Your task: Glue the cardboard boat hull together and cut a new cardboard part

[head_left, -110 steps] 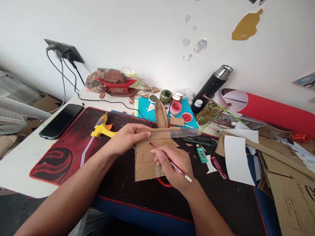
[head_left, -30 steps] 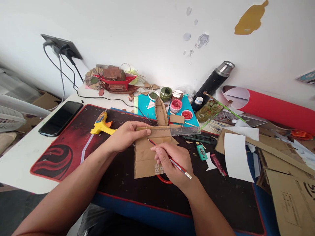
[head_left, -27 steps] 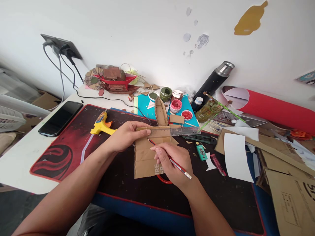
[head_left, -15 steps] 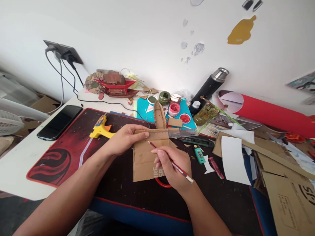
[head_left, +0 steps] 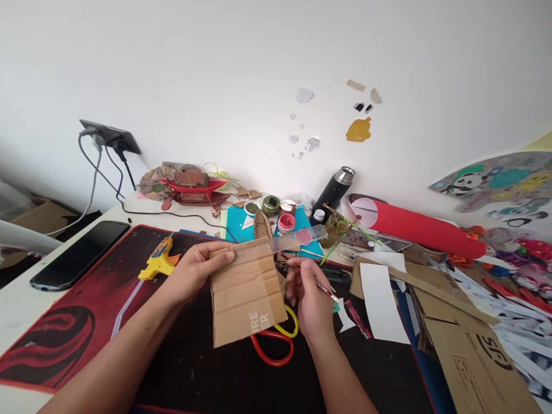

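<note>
Left hand [head_left: 194, 275] grip pinches cardboard piece [head_left: 245, 290] and clear ruler [head_left: 297, 241] together, lifted off counter at 12 o'clock of the scissors [head_left: 276, 345]. Right hand [head_left: 311, 298] grip closed around pencil [head_left: 317, 283]. Ruler could slip off the tilted cardboard, since only one end is pinned.

A plain white wall [head_left: 215, 57] fills the top of the view. It has small blobs of paint on it, one of them yellow [head_left: 358, 130]. On the right, a panda sticker [head_left: 468, 183] and other bright pictures are stuck to it. A black wall socket [head_left: 110, 134] sits on the left with cables hanging down from it. Below stands a white desk [head_left: 17, 299] with a big red and black mat [head_left: 64, 339] on top. The light is soft and bright.
</note>
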`<state>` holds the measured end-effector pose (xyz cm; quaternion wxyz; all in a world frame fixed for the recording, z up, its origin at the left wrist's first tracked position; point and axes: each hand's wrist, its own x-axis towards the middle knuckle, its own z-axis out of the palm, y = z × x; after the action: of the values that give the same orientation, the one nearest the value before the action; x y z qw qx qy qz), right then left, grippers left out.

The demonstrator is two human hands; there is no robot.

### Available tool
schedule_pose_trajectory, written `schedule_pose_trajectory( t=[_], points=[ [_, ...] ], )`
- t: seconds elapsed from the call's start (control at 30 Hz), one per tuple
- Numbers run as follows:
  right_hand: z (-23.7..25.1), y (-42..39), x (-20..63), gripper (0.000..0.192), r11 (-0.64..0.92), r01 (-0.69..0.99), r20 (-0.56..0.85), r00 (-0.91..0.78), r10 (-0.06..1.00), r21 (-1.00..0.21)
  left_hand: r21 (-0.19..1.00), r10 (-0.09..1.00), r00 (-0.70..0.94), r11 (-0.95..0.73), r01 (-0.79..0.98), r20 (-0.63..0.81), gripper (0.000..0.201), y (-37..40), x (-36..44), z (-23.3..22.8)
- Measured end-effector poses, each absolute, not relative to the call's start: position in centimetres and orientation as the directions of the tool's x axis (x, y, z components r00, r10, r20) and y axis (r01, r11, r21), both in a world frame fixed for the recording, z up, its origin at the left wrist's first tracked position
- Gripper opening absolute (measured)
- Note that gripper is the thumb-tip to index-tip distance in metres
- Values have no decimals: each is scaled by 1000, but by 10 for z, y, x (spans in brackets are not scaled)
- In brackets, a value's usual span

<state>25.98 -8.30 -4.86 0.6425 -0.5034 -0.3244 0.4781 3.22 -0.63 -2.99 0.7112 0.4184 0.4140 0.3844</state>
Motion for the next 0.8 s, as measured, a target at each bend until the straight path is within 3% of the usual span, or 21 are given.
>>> schedule_pose_trajectory(
  t=[0.17,0.3,0.8],
  points=[
    [-46,-88,253,50,-23,-113,-56,291,955,-993,921,839,457,377,-96,-296,43,-10,36,-30],
    [-45,-88,252,51,-71,-134,-107,283,953,-988,925,820,489,375,-67,-297,43,-11,35,-31],
    [-48,-86,253,43,-16,-31,-23,246,969,-999,919,796,519,391,-46,-312,42,-13,37,-28]
  ],
)
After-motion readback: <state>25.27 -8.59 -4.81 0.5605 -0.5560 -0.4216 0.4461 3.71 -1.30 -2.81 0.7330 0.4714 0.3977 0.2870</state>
